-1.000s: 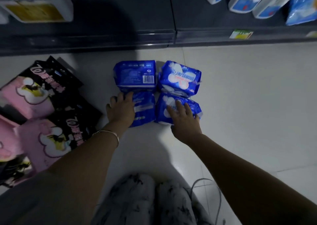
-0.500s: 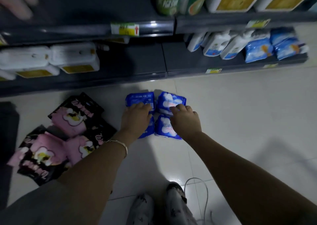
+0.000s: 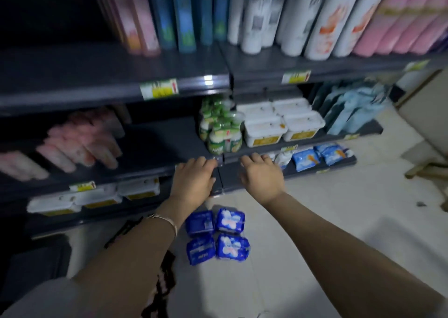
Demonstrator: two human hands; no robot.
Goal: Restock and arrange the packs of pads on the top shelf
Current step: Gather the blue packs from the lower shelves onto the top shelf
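While blue packs [image 3: 230,220] lie on the floor [image 3: 315,233] beneath, left hand [image 3: 192,180] and right hand [image 3: 263,179] hover relaxed; empty.

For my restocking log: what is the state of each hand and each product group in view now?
left hand: holds nothing, fingers loosely curled
right hand: holds nothing, fingers relaxed
blue packs: four on the floor, two-by-two block, untouched
green bottles: upright on a shelf, capped
white tubs: lids on, same shelf

Four packs of pads [image 3: 230,246] lie two-by-two on the floor [image 3: 315,208], lower centre. On the shelf [image 3: 157,138] above, tubs [image 3: 264,130] sit right of bottles [image 3: 224,136].
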